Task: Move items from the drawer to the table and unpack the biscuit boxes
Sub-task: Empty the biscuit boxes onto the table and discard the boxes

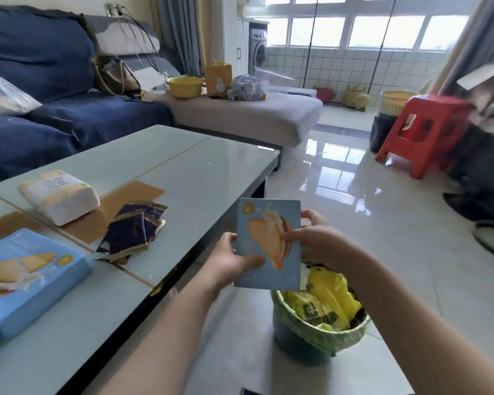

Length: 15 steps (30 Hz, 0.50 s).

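Note:
Both my hands hold a light-blue biscuit box (268, 243) upright, just off the table's right edge and above a waste bin. My left hand (231, 260) grips its lower left edge. My right hand (314, 238) grips its right side, fingers across the printed biscuit. A second light-blue biscuit box (26, 277) lies flat on the glass table (197, 172) at the near left. Several dark-blue foil packets (134, 229) lie in a loose pile in the middle of the table. A white and yellow tissue pack (60, 195) lies behind them. No drawer is in view.
A green-rimmed waste bin (311, 329) full of yellow wrappers stands on the floor under the held box. A blue sofa (54, 104) and grey chaise (240, 115) lie behind the table. A red stool (422, 129) stands at the right.

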Available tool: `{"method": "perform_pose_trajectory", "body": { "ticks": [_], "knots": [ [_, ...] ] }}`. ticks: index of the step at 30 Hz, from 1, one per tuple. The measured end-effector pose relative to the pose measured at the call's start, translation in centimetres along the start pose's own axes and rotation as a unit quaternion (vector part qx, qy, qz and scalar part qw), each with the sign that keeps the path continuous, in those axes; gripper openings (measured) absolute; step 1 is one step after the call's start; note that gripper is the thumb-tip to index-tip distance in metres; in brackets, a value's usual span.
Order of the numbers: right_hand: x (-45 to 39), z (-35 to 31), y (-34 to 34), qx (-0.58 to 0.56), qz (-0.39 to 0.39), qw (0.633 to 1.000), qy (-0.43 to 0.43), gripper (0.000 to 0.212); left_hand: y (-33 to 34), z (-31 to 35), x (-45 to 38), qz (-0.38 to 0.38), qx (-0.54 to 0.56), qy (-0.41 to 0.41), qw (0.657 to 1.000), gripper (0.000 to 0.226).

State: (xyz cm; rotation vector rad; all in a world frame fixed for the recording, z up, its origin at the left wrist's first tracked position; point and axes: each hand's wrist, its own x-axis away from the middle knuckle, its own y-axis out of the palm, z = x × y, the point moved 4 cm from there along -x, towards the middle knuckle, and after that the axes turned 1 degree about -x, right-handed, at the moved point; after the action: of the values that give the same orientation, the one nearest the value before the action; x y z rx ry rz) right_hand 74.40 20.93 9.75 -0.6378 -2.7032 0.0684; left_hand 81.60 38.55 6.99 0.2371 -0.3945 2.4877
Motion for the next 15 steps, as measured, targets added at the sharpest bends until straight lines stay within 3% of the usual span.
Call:
{"method": "perform_pose_trajectory", "body": {
  "ticks": [6,8,12,15],
  "knots": [
    [-0.1,3.9,-6.3,0.09,-0.002,0.995,0.043,0.07,7.3,-1.4,-2.9,-0.065,-0.019,0.003,0.998,0.043],
    [-0.6,5.5,-7.9,0.095,0.006,0.994,0.061,0.062,9.5,-2.2,-3.7,-0.083,-0.03,-0.001,0.996,0.043],
    [-1.7,8.2,-10.4,0.082,0.076,0.992,0.058,0.049,13.3,-3.5,-5.7,-0.046,-0.077,0.0,0.996,0.051],
    [-2.7,9.4,-11.2,0.09,0.12,0.988,0.033,0.055,14.9,-3.9,-6.5,-0.006,-0.132,0.009,0.991,0.048]
  ]
}}
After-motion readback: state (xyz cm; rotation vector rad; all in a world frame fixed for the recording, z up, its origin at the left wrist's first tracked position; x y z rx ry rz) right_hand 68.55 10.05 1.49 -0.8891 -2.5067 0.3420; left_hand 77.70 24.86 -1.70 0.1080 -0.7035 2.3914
